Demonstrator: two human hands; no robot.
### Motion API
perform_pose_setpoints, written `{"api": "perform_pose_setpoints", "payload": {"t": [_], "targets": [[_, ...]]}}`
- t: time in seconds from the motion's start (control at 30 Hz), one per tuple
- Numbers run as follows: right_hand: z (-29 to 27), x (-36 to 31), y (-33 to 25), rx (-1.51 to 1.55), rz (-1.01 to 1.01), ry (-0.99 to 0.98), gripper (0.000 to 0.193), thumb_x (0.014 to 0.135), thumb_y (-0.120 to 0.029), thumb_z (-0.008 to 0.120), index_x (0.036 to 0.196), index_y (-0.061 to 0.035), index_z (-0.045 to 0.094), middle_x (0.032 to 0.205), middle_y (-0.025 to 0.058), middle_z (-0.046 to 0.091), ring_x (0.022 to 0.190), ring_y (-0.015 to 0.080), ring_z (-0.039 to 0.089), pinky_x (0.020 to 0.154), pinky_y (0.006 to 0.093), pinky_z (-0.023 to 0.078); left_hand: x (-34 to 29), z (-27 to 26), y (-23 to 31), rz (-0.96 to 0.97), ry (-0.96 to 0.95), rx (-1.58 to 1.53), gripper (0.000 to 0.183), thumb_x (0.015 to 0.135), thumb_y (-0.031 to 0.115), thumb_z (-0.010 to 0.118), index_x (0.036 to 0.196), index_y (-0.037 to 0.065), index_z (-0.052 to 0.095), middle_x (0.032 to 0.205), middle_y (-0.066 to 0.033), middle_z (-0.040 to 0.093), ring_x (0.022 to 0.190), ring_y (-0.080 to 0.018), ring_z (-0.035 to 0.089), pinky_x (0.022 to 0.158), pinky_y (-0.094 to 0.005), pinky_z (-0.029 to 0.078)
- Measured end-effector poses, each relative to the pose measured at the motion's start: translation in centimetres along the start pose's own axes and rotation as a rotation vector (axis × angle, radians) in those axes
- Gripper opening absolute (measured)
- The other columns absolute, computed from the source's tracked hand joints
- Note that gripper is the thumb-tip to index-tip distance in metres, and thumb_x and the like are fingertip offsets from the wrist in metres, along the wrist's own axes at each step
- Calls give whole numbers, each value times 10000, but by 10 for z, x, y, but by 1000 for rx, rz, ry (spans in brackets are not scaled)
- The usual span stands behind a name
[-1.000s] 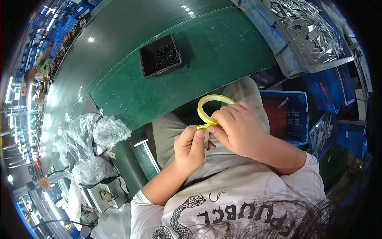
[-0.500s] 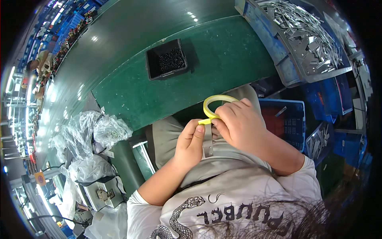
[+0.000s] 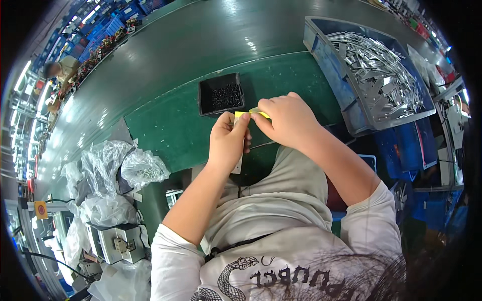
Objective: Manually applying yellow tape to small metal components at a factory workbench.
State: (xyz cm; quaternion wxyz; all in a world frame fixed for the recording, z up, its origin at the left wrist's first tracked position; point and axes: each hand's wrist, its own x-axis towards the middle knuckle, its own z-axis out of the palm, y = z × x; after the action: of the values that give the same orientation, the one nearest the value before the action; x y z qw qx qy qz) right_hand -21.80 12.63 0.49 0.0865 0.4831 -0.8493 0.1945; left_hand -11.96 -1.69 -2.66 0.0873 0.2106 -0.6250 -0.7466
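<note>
You are working at a long green surface, its near edge running in front of your lap. On its right side a large blue-grey plastic bin is holding a heap of thin silvery metal pieces. Crumpled clear plastic bags are lying to your left. Near the middle, a small black rectangular tray is holding tiny black parts. Just on your side of it, your right hand is closing its fingers around yellow tape, largely hiding it. Your left hand is pinching a flat grey strip, its lower end showing below the fingers. Yellow tape is showing at the left thumb tip, between both hands.
</note>
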Motion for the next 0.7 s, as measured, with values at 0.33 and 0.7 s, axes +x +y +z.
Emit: {"api": "perform_pose_setpoints", "payload": {"t": [0.33,0.7], "targets": [[1,54,23,35,150,-3,322,901,-356,608,776,-64,658,729,136,668,754,358,660,724,455,507,60,-5,30,276,142,575,276,940,265,640,842,6,651,728,-95,679,667,-197,662,637,-325,503],[14,72,32,-83,171,-132,275,914,-343,567,865,-106,700,851,104,706,886,301,684,863,459,445,73,7,39,278,353,1232,315,881,398,612,893,105,726,1156,-45,633,1125,-341,525,965,-496,377]]}}
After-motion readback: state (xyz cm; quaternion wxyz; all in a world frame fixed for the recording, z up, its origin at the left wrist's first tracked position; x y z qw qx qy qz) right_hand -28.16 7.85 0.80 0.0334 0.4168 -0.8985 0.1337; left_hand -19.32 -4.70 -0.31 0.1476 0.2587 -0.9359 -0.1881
